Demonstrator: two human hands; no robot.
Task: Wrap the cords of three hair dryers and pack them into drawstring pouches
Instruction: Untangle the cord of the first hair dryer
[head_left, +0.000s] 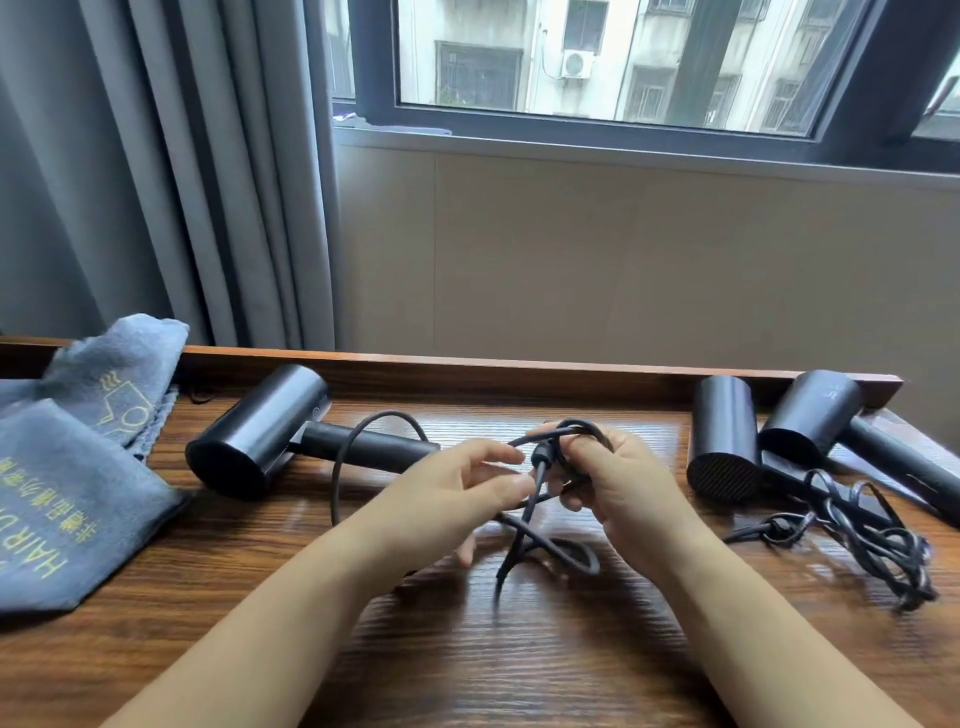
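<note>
A black hair dryer (260, 431) lies on the wooden table (467, 649) at the left, its handle pointing right. Its black cord (550, 551) loops from the handle to the middle of the table. My right hand (618, 493) holds coils of this cord wound round its fingers. My left hand (467, 488) pinches the cord just beside those coils. Two more black hair dryers (722, 441) (815, 415) lie at the right, with their cords (857, 535) tangled loose in front of them. Grey drawstring pouches (67, 493) with yellow print lie at the far left.
A raised wooden ledge (519, 371) runs along the table's far edge. Behind it are a beige wall and a window, with grey curtains (156, 182) at the left. A second grey pouch (119, 379) leans against the ledge.
</note>
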